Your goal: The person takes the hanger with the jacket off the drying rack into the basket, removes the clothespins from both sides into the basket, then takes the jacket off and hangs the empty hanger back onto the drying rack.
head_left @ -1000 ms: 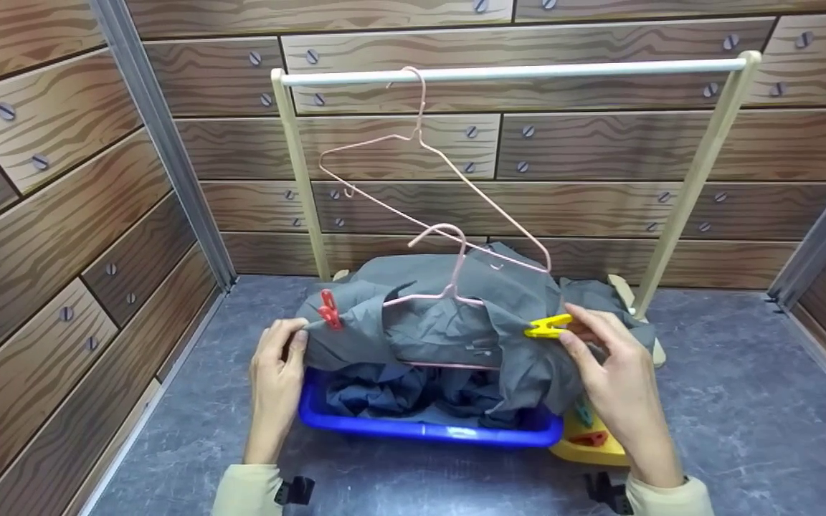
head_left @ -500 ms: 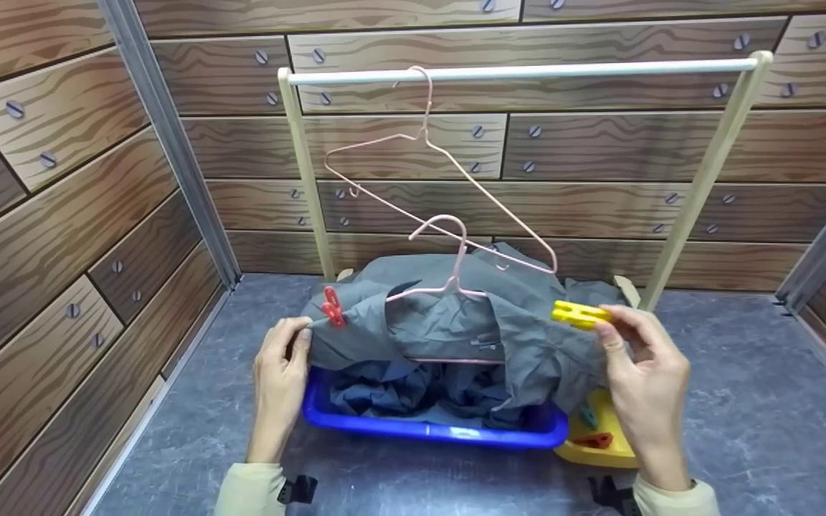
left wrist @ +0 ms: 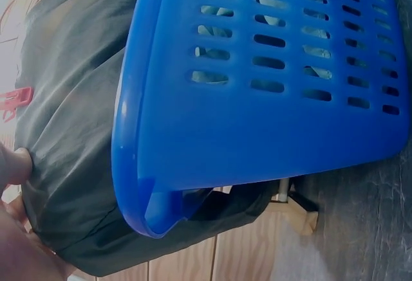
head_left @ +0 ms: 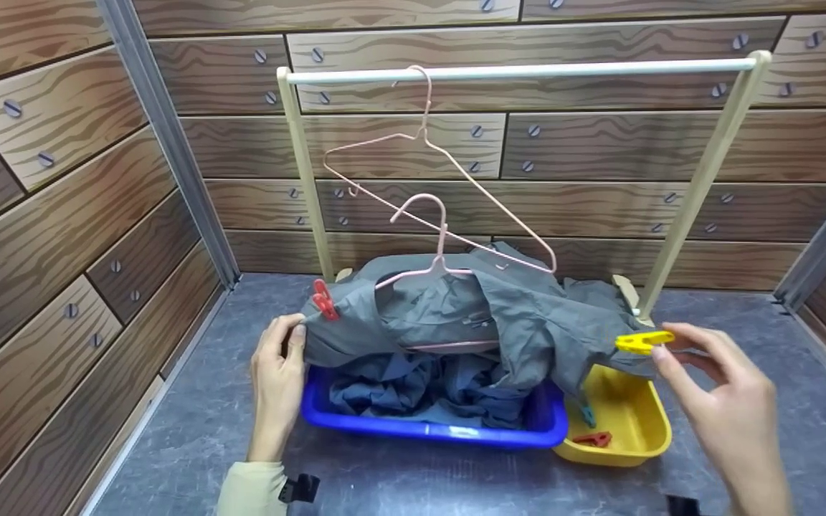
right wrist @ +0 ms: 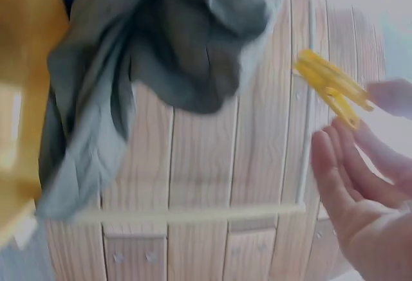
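A grey shirt sits on a pink hanger, draped over the blue basket. At its left shoulder my left hand pinches the cloth between thumb and fingers, close to a red clothespin clipped there; the left wrist view shows the thumb on the fabric. My right hand holds a yellow clothespin by its handle ends. In the right wrist view that yellow clothespin is apart from the shirt's hanging sleeve.
A yellow tray with a red clothespin and a teal clothespin stands right of the basket. Behind, a rack with a white bar carries another pink hanger. Dark blue clothes lie in the basket.
My right hand has carried the yellow clothespin rightward, away from the shirt's right shoulder. The shirt's hanger has shifted slightly up and left. My left hand stays at the left shoulder.
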The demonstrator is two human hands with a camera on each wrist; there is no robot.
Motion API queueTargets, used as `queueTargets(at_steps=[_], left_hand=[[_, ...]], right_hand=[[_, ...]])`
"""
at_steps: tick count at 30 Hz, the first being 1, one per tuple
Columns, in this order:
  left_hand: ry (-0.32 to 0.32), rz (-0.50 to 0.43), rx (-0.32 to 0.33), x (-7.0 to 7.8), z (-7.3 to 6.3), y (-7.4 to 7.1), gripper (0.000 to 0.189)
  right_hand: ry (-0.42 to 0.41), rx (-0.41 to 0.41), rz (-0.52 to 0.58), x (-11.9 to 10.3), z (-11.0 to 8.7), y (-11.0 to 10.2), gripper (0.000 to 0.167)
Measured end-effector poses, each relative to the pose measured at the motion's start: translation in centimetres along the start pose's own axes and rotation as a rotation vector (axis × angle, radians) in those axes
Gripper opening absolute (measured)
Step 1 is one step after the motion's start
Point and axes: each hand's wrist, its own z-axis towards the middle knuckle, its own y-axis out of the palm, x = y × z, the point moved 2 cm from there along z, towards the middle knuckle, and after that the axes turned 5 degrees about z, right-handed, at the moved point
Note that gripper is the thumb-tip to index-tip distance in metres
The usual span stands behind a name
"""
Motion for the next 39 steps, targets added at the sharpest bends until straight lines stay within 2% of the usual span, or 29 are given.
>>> queueTargets(at_steps=[4,10,13,17,20,23,28,33,39], left_hand=[[-0.010,0.009,-0.009,-0.1,0.0,0.0,0.015],[-0.023,0.007,-0.016,-0.1,-0.1,-0.2,0.015],[-0.032,0.006,-0.025,-0.2,0.0,-0.2,0.016],[-0.042,0.003,-0.037,-0.2,0.0,-0.1,0.016],[-0.042,-0.004,-0.035,-0.3,-0.1,-0.1,0.015],[-0.037,-0.010,-0.029,-0.2,0.0,-0.1,0.015],[-0.038,-0.002,-0.025,-0.3,-0.1,-0.1,0.014],[-0.052,0.002,-0.033,-0.3,-0.2,-0.1,0.014],[-0.045,-0.024,-0.039,-0.3,0.0,0.3,0.015]], right_hand=[[0.011,-0.122,-0.179,0.7,-0.3,-1.0,0.032],[0.054,-0.285,-0.363,2.8,-0.3,-1.2,0.028],[0.092,-0.337,-0.423,4.0,-0.2,-0.9,0.027],[0.133,-0.368,-0.423,5.0,-0.3,-0.4,0.029],[0.145,-0.364,-0.401,5.0,-0.3,-0.2,0.035],[0.134,-0.325,-0.381,4.6,-0.2,-0.3,0.038],[0.090,-0.235,-0.342,3.3,-0.2,-0.2,0.033],[0.017,-0.165,-0.261,1.1,-0.3,0.7,0.029],[-0.078,-0.187,-0.182,-2.2,-0.4,2.6,0.033]])
